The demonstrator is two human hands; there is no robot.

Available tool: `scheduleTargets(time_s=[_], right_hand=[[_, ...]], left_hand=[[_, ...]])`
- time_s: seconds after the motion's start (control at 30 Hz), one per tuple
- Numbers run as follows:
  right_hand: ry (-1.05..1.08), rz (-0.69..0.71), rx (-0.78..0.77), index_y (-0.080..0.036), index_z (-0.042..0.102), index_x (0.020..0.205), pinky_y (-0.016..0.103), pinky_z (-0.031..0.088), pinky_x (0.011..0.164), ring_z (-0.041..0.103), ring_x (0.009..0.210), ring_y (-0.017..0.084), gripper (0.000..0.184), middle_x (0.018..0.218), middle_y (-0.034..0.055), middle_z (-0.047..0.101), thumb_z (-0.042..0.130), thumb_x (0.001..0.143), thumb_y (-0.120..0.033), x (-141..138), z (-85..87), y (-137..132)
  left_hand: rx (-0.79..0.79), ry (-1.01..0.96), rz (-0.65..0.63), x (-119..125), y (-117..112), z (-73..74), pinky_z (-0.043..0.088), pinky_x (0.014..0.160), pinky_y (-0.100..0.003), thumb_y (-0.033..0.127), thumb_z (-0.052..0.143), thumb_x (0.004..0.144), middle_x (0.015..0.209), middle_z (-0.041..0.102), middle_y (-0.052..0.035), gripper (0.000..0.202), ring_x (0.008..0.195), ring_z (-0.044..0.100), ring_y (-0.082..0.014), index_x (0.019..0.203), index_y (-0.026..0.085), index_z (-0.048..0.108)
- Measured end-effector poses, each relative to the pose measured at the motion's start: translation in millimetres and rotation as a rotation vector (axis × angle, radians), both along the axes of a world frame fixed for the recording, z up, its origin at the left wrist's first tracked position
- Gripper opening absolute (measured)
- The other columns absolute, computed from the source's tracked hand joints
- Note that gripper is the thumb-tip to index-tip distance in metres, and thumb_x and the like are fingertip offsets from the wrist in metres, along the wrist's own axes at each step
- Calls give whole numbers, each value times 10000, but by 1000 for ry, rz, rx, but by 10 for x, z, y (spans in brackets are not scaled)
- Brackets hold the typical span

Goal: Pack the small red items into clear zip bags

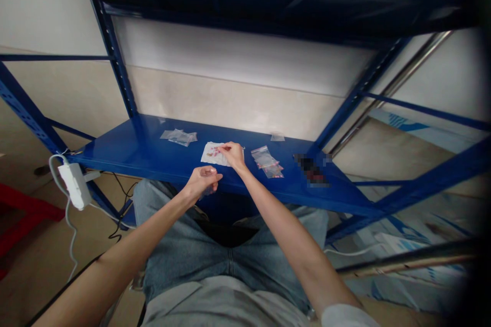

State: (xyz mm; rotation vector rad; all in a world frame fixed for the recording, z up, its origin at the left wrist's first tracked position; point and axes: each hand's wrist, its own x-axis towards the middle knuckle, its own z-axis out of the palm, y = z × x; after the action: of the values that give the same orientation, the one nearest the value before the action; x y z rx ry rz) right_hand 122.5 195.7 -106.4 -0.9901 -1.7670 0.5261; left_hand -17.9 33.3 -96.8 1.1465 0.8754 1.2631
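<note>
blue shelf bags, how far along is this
Done, it seems: a stack of clear zip bags with reddish contents lies right of the white sheet. In hand: the right hand pinches at pink-red bits on that sheet; the left hand is raised, its hold unclear. Remaining: those bits, plus clear bags further left that look empty.

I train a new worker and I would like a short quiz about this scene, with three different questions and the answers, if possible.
1. Which hand touches the white sheet?
2. True or false: clear zip bags lie to the right of the white sheet on the blue metal shelf.
3. What is the white object with a cord at the left end of the shelf?

Key:
1. The right hand
2. True
3. A power strip
</note>
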Motion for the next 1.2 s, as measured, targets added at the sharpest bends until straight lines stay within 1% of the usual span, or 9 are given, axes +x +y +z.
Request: scheduleTargets(time_s=[0.1, 0.17, 0.27, 0.47, 0.7, 0.83, 1.03, 1.2], right_hand=[[-101, 68, 61, -206, 780, 745, 310, 451, 798, 622, 782, 188, 46, 796, 38, 720, 782, 748, -251, -7, -21, -39], [-191, 95, 115, -211, 786, 759, 318, 433, 820, 615, 785, 188, 29, 801, 36, 718, 788, 763, -240, -10, -15, -44], [-282, 98, 163, -210, 794, 792, 328, 415, 822, 607, 778, 191, 34, 808, 41, 719, 766, 804, -224, -6, -14, -42], [-371, 101, 184, -227, 802, 842, 344, 378, 871, 595, 838, 205, 42, 865, 49, 731, 763, 830, -233, -6, -31, -56], [-417, 92, 178, -216, 798, 824, 330, 372, 828, 564, 821, 202, 28, 841, 50, 711, 769, 822, -218, -32, 20, -44], [-424, 79, 173, -205, 789, 820, 316, 371, 813, 541, 842, 200, 57, 850, 54, 687, 738, 841, -198, -44, 28, -61], [-430, 101, 179, -210, 784, 815, 316, 381, 801, 548, 867, 211, 53, 867, 58, 690, 739, 840, -196, -62, 51, -93], [-413, 104, 186, -214, 789, 828, 322, 387, 809, 546, 859, 212, 65, 863, 56, 686, 737, 836, -177, -55, 53, -92]], left_hand=[[-9, -2, 0, -3, 1, 7, 411, 448, -225, 375, 818, 700, 505, 578, 20, 342, 416, 505, -102, 744, 174, 544], [-14, -6, -4, -4, 1, 6, 409, 443, -226, 373, 821, 694, 505, 579, 19, 345, 412, 504, -102, 743, 174, 544], [-6, 0, -9, -2, 1, -4, 412, 442, -227, 369, 819, 699, 506, 579, 19, 343, 412, 503, -103, 742, 176, 539], [-16, -2, -21, 19, 13, -49, 417, 436, -232, 358, 823, 698, 505, 571, 29, 343, 409, 496, -105, 766, 181, 537], [-26, 30, -13, 32, -4, -47, 415, 447, -227, 364, 826, 691, 504, 571, 25, 348, 421, 501, -101, 751, 175, 540], [-40, 32, -14, 37, -18, -24, 416, 446, -229, 374, 833, 676, 502, 568, 29, 363, 422, 503, -103, 745, 179, 535], [-63, 55, 7, 56, -54, 38, 413, 453, -224, 388, 851, 647, 499, 566, 29, 383, 426, 520, -104, 735, 174, 546], [-67, 53, 5, 59, -60, 42, 410, 449, -225, 389, 852, 647, 500, 564, 30, 383, 426, 516, -105, 728, 175, 545]])
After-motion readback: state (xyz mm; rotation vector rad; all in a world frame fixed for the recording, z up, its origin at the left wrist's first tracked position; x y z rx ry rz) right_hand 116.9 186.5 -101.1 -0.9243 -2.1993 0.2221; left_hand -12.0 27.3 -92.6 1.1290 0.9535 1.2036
